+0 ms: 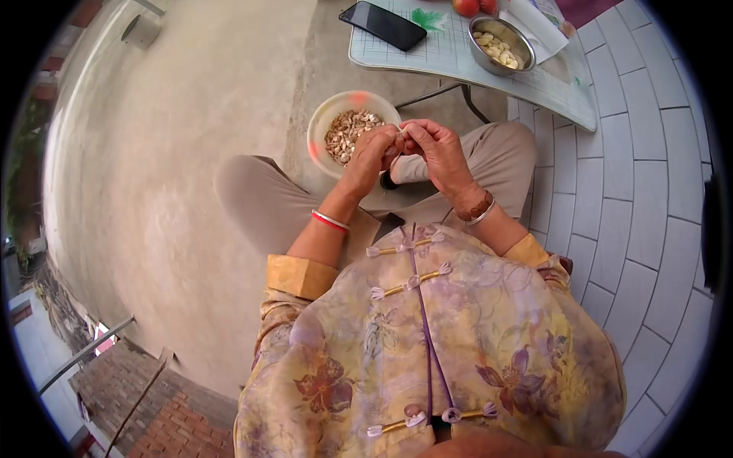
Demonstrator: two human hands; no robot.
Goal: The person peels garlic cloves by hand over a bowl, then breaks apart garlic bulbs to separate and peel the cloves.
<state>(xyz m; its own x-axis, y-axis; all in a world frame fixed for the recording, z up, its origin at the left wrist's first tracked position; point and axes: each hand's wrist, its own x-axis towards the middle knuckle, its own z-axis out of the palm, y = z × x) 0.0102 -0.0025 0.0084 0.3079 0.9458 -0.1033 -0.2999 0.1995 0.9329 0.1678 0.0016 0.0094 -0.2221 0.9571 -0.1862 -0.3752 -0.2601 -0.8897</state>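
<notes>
My left hand (369, 159) and my right hand (440, 155) meet in front of my knees, fingertips pinched together. Between them is a small pale piece, apparently a garlic clove (400, 130), mostly hidden by the fingers. Just beyond and left of my hands, a pale plastic bowl (315, 131) with reddish patches stands low down, holding many unpeeled garlic cloves (348, 134). Up on the small table, a metal bowl (476, 52) contains peeled, whitish cloves (500, 52).
The small table (458, 70) has a light patterned top and dark legs. On it lie a black phone (384, 25), red round fruits or vegetables (466, 7) and white paper (538, 30). Grey tiled wall or floor (603, 183) runs along the right; a metal bucket (141, 32) stands far left.
</notes>
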